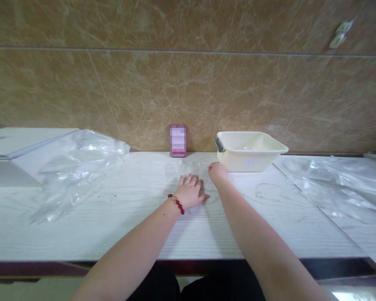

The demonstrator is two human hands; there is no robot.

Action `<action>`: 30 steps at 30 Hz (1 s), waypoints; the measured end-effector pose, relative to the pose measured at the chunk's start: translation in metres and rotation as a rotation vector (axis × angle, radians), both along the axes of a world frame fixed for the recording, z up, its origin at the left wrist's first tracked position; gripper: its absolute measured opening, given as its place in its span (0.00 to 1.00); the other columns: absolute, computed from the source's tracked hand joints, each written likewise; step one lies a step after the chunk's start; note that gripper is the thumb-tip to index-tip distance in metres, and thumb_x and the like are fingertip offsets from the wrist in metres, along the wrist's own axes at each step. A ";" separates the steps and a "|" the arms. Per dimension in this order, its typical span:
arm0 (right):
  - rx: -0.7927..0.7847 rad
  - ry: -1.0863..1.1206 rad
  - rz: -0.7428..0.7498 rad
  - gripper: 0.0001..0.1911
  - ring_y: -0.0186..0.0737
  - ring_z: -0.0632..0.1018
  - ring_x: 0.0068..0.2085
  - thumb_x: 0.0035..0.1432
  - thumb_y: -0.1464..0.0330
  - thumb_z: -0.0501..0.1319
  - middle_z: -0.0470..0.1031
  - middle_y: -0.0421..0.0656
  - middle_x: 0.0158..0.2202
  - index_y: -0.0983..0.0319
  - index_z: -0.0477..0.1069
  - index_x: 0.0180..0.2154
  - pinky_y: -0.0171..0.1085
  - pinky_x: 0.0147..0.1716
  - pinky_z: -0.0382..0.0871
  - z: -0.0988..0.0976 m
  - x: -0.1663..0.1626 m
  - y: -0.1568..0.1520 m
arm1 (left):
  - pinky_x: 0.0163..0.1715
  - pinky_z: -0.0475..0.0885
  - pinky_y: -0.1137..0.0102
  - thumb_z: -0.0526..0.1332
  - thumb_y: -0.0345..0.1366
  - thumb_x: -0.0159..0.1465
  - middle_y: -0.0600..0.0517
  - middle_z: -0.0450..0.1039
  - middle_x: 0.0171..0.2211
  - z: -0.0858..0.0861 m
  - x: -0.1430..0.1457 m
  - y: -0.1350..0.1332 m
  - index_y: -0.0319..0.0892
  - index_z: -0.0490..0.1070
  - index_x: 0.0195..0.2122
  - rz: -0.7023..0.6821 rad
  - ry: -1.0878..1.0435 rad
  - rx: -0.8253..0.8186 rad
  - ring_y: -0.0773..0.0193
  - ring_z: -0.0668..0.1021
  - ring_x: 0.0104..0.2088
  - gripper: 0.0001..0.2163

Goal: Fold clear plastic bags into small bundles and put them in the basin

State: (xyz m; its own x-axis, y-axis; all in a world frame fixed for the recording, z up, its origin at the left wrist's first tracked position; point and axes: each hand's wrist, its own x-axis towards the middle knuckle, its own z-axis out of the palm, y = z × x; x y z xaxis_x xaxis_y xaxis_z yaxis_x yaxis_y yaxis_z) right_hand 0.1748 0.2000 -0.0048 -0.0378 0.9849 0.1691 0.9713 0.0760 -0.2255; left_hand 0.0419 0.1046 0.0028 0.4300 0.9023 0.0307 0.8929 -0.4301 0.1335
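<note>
A small clear plastic bag [175, 173], barely visible, lies flat on the white table [113, 225] in front of me. My left hand [191, 192], with a red bead bracelet at the wrist, rests palm down on the bag, fingers stretched out. My right hand [217, 171] sits at the bag's far right corner with its fingers curled under, closed on the bag's edge. It is just in front of a cream plastic basin [253, 161].
A large crumpled clear plastic sheet [78, 167] lies at the left, another plastic sheet [341, 184] at the right. A small pink box [178, 141] stands against the brown marble wall. A white board [15, 142] lies far left. The table's front edge [188, 259] runs near me.
</note>
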 end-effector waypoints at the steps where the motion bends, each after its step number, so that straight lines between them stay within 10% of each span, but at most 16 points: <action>1: 0.007 0.007 0.000 0.14 0.44 0.72 0.39 0.53 0.72 0.48 0.71 0.55 0.36 0.68 0.71 0.34 0.38 0.37 0.63 0.000 0.000 0.000 | 0.50 0.41 0.47 0.42 0.54 0.56 0.39 0.49 0.56 -0.002 -0.002 0.000 0.39 0.54 0.53 -0.011 -0.010 0.015 0.47 0.48 0.56 0.29; 19: -0.120 0.446 0.103 0.26 0.31 0.71 0.25 0.41 0.68 0.60 0.71 0.38 0.24 0.63 0.58 0.46 0.30 0.27 0.63 0.005 0.014 -0.011 | 0.50 0.45 0.49 0.41 0.52 0.58 0.41 0.50 0.56 -0.013 -0.007 0.009 0.42 0.54 0.53 -0.015 -0.071 0.056 0.47 0.49 0.56 0.27; 30: 0.102 0.604 0.406 0.20 0.29 0.72 0.27 0.45 0.72 0.56 0.71 0.37 0.26 0.61 0.58 0.43 0.30 0.30 0.63 0.000 0.000 -0.028 | 0.40 0.66 0.66 0.45 0.35 0.60 0.46 0.69 0.37 -0.001 -0.017 0.027 0.38 0.56 0.50 0.227 -0.746 0.100 0.63 0.72 0.37 0.16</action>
